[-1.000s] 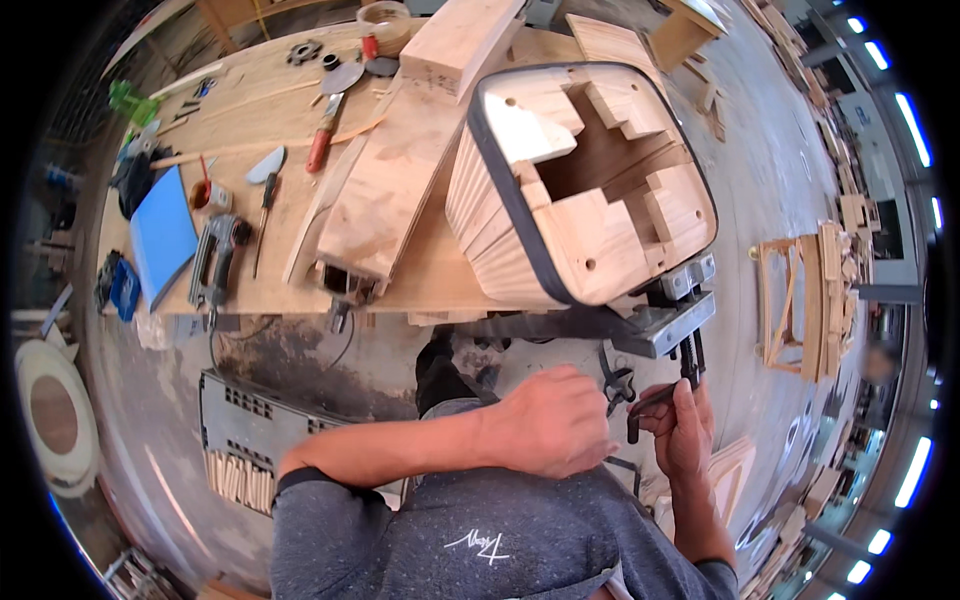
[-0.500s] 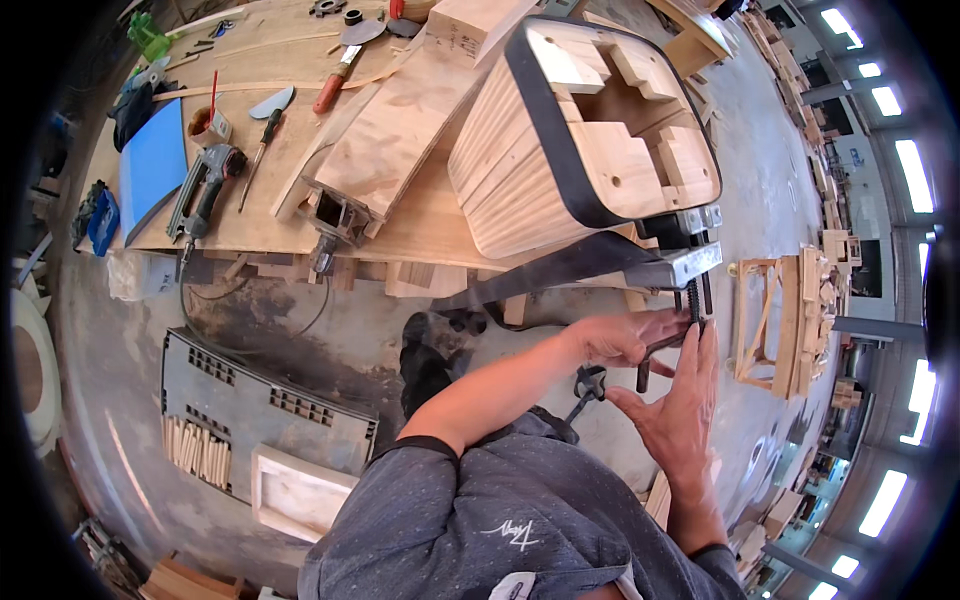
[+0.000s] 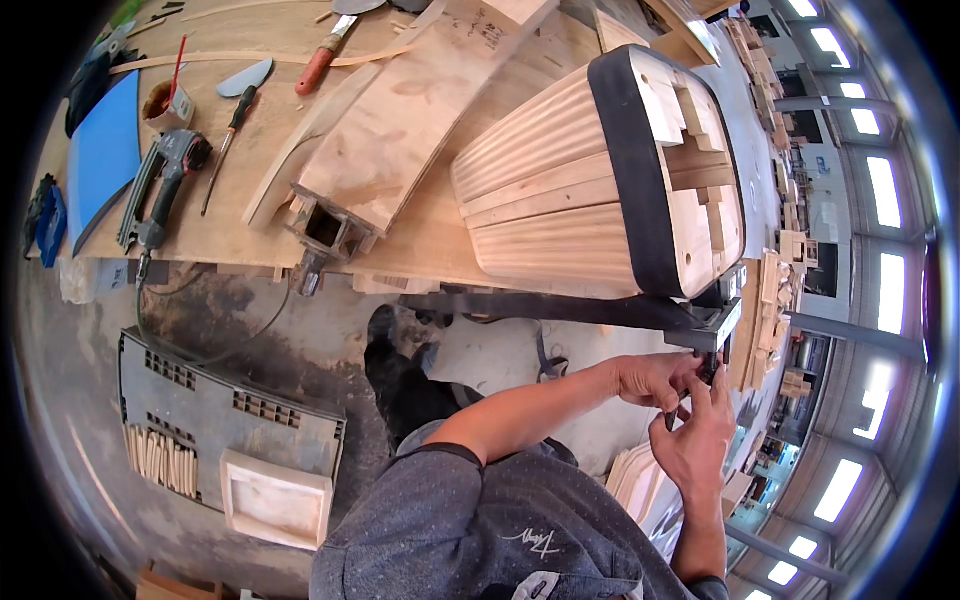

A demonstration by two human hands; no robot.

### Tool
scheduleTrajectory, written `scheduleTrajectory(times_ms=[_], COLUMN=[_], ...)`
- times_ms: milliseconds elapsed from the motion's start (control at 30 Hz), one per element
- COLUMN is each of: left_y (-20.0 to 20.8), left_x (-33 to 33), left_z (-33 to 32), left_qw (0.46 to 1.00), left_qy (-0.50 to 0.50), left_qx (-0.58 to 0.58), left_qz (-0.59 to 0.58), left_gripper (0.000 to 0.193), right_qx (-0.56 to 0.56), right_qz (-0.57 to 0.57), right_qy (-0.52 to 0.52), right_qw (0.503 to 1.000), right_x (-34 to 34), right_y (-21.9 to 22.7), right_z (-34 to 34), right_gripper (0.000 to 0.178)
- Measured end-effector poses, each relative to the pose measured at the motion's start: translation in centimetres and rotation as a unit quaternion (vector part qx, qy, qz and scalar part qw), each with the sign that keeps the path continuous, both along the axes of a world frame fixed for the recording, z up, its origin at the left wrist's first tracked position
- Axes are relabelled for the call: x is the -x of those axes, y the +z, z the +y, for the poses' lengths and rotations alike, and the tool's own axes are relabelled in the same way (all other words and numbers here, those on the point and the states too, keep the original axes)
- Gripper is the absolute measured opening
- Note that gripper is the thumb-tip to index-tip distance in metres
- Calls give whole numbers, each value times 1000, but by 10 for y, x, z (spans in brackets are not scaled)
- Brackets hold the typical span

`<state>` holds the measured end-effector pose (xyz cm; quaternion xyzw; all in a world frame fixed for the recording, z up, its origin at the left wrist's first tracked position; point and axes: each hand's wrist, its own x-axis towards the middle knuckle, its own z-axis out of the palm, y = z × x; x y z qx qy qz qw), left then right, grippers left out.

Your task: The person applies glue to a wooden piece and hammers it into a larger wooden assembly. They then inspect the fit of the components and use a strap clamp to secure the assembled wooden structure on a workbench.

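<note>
A tapered, fluted wooden piece (image 3: 545, 185) lies on its side at the edge of the workbench, its notched wooden end facing right. A black strap (image 3: 636, 175) is wrapped around its wide end. The strap meets a metal strap clamp (image 3: 712, 326) under the lower corner, and a loose strap tail runs left along the bench edge. Below the clamp, my left hand (image 3: 655, 380) has its fingers curled in at the dark screw and turning handle. My right hand (image 3: 693, 438) closes on the same handle from below; the fingers partly cover it.
On the workbench (image 3: 230, 235) lie a nail gun (image 3: 165, 185), a screwdriver (image 3: 228, 148), a scraper (image 3: 322, 62), a cup (image 3: 170, 108) and a long wooden box (image 3: 385, 150). A grey plastic platform (image 3: 240, 385) holding wooden sticks and a shallow tray (image 3: 275, 498) stands on the floor.
My hands have come together on the clamp handle; the right fingers, outstretched before, are now bent. The view has shifted, showing more of the wooden piece's fluted side.
</note>
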<state>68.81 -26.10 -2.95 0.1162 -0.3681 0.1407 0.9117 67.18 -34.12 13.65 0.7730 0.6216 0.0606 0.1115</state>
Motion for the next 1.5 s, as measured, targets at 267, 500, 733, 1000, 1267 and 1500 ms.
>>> scheduleTrajectory(times_ms=[267,500,733,1000,1267,1500], left_y=[10,17,10,67,49,19], left_x=[-1,-8,-22,4,-8,-24], left_z=[-26,-17,-29,-43,-32,-31], left_qw=[983,980,974,892,902,954], left_qy=[113,70,124,193,182,111], left_qx=[25,76,80,99,129,111], left_qz=[139,168,170,397,369,254], left_gripper=[105,90,80,63,50,50], right_qx=[80,59,94,181,85,15], right_qz=[194,280,265,629,428,243], right_qy=[-30,-27,106,-50,94,121], right_qw=[977,958,954,754,895,962], right_x=[-20,-40,-68,-149,-122,-100], right_y=[37,49,51,53,68,63], right_z=[22,24,21,34,21,19], right_gripper=[37,45,46,49,32,18])
